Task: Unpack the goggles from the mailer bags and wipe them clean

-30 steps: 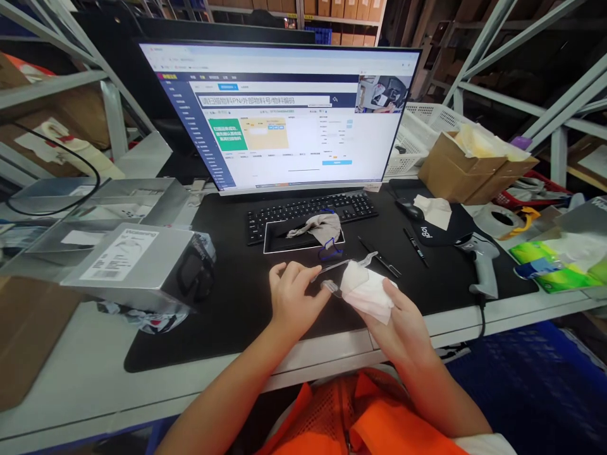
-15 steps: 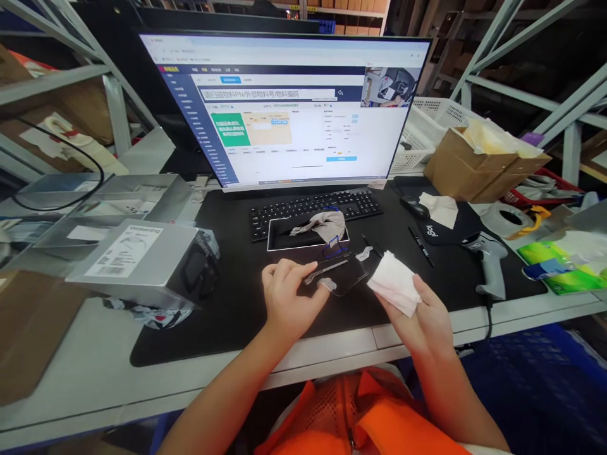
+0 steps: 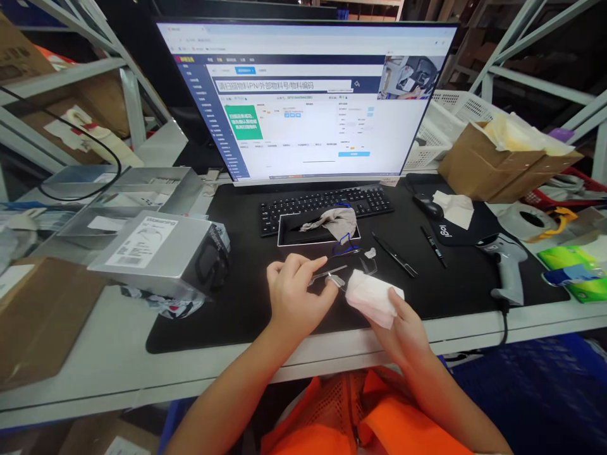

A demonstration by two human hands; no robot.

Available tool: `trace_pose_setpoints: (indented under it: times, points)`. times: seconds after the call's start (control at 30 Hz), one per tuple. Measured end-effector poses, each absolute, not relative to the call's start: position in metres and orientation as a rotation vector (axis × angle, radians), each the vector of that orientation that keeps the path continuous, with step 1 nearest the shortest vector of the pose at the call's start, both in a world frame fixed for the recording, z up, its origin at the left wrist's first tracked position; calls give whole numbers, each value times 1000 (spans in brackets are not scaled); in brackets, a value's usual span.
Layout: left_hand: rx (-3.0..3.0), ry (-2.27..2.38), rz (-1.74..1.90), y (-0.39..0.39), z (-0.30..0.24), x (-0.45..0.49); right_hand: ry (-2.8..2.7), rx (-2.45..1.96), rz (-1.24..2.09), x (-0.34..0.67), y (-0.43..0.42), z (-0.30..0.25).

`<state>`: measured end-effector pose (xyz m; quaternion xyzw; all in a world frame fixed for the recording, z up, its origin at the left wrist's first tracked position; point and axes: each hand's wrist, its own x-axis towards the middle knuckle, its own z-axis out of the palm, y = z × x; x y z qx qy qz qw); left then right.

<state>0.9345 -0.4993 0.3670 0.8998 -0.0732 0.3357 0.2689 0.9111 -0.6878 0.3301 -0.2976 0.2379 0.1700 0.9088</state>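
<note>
My left hand (image 3: 294, 296) pinches a pair of clear-framed glasses (image 3: 342, 270) just above the black desk mat (image 3: 227, 303). My right hand (image 3: 397, 322) holds a folded white wipe (image 3: 372, 296) pressed against the right lens of the glasses. Just beyond them lie a black tray (image 3: 303, 231) with a grey cloth pouch (image 3: 336, 221) and a blue cord on it.
Keyboard (image 3: 327, 206) and large monitor (image 3: 313, 101) stand behind. A silver box (image 3: 156, 251) lies at the left, a cardboard box (image 3: 33, 316) nearer. Two pens (image 3: 396, 255), a mouse (image 3: 427, 206), a barcode scanner (image 3: 507, 266), a tape roll (image 3: 521, 221) and a carton (image 3: 493, 164) sit at the right.
My right hand pulled the wipe off the glasses to the right, then brought it back onto the lens. The view shifted slightly left and down.
</note>
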Motion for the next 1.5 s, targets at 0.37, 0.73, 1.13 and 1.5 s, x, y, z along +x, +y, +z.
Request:
trace_pose_setpoints:
  times: [0.37,0.73,1.13,1.5]
  points:
    - [2430,-230,933,-504,367,931,265,-444,396,920,-646,366]
    - [2436,-238,860,-506,364,931,459,-437,410,924,-683,362]
    - [2401,-226,879,-506,368,927,425,-469,433,923,-646,347]
    - [2407,-252,785,-502,370,928,378,-430,512,938,-653,357]
